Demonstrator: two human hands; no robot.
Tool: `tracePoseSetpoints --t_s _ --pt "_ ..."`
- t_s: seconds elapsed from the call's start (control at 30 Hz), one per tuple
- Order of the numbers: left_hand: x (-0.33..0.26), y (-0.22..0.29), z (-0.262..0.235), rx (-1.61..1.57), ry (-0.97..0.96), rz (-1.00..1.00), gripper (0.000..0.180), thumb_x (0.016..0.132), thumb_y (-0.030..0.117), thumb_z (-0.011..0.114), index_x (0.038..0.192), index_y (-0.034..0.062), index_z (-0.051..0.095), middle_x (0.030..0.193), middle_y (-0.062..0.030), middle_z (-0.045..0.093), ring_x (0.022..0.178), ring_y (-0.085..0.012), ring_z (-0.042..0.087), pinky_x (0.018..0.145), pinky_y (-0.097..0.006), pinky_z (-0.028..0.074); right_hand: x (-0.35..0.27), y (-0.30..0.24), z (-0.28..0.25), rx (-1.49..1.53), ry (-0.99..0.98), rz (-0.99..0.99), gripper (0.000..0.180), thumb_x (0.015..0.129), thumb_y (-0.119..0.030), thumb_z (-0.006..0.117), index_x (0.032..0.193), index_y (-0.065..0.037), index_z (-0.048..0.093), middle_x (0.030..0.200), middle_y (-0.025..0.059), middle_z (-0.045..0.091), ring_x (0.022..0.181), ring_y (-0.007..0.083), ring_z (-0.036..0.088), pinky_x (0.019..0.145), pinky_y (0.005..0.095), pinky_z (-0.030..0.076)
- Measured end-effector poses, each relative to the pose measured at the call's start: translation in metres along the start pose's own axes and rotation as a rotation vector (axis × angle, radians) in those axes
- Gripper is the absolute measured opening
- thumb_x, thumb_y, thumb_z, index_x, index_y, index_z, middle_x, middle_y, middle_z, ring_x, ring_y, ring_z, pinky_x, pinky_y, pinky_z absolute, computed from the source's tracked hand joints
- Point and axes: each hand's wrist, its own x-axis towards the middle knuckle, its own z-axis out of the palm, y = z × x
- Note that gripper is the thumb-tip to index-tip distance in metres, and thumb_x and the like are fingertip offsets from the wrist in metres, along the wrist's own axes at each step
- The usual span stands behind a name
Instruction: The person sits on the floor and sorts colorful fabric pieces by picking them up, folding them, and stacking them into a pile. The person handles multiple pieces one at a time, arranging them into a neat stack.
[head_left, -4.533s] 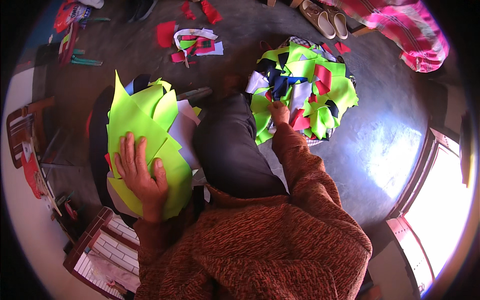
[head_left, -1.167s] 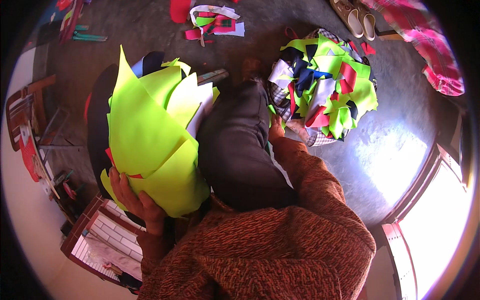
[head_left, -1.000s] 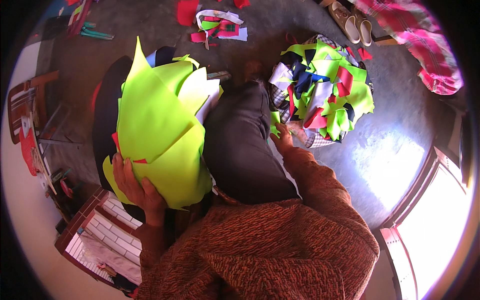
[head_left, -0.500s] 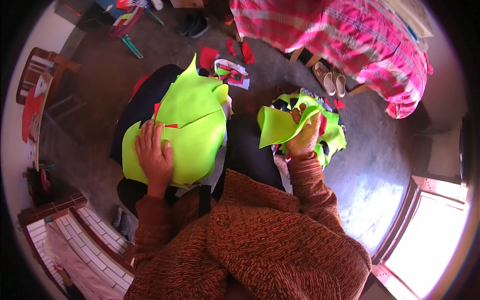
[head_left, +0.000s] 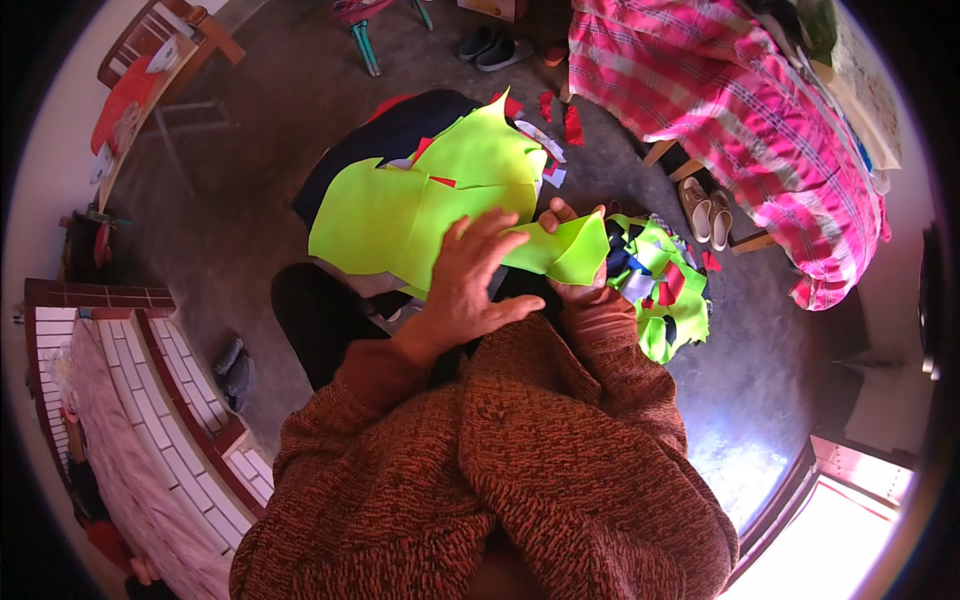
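A person in a rust-brown knitted sweater (head_left: 500,470), seen from above, works with neon-green cut fabric over the lap. The left hand (head_left: 470,285) lies open, fingers (head_left: 480,235) spread flat, on the near edge of a stack of large neon-green fabric pieces (head_left: 420,205) that rests on dark cloth (head_left: 400,125) ahead of the person; the stack reaches away from the hand toward the top of the view, with small red slips showing between its layers. Just to the right, the right hand (head_left: 570,255) is closed on a smaller folded green piece (head_left: 570,250), thumb above and fingers beneath, holding it up beside the stack so that its left end touches or overlaps the stack under the left hand's fingertips. The two hands sit close together, nearly meeting at the centre. Beyond the right hand, on the grey floor (head_left: 760,350), lies a heap of mixed scraps (head_left: 665,285) in green, red, white and dark blue. More red scraps (head_left: 570,120) lie scattered past the stack. A pink checked cloth (head_left: 740,110) covers furniture at upper right, with a pair of pale shoes (head_left: 705,210) beside it. A wooden chair (head_left: 160,70) stands at upper left.
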Motion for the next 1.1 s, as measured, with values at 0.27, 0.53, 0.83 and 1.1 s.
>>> tracePoseSetpoints --t_s 0.27,0.53,0.83,1.1 --pt "-0.008 -0.006 0.040 0.055 0.056 -0.053 0.047 0.063 0.015 0.077 0.101 0.0046 0.051 0.108 -0.0175 0.056 0.097 -0.0350 0.054 0.084 -0.044 0.041 -0.001 0.003 -0.003 -0.172 0.123 0.021 0.066 0.092 -0.058 0.032 0.119 0.000 0.051 0.093 0.0090 0.056 0.087 0.0250 0.056 0.079 0.0364 0.047" --pt "-0.005 -0.001 0.033 0.068 0.093 -0.048 0.042 0.066 0.022 0.076 0.095 0.0048 0.052 0.100 -0.0150 0.058 0.087 -0.0332 0.055 0.078 -0.042 0.042 0.000 0.005 0.003 -0.348 0.190 0.024 0.070 0.092 -0.057 0.033 0.125 0.004 0.046 0.091 0.0079 0.056 0.084 0.0206 0.055 0.076 0.0319 0.046" --pt "0.000 -0.003 0.038 0.261 0.077 -0.098 0.048 0.070 0.039 0.070 0.098 0.0027 0.055 0.081 -0.0096 0.057 0.077 -0.0249 0.056 0.072 -0.038 0.038 0.002 0.010 0.019 -0.557 0.223 0.068 0.069 0.095 -0.052 0.033 0.127 0.008 0.041 0.096 0.0069 0.058 0.088 0.0178 0.056 0.080 0.0301 0.046" --pt "-0.002 -0.011 0.037 0.230 0.072 -0.138 0.020 0.071 0.015 0.064 0.084 0.0054 0.051 0.078 -0.0117 0.056 0.075 -0.0313 0.055 0.071 -0.042 0.040 0.005 0.007 0.015 -0.413 0.112 0.082 0.066 0.096 -0.050 0.032 0.130 0.006 0.039 0.098 0.0097 0.059 0.088 0.0227 0.060 0.078 0.0329 0.048"
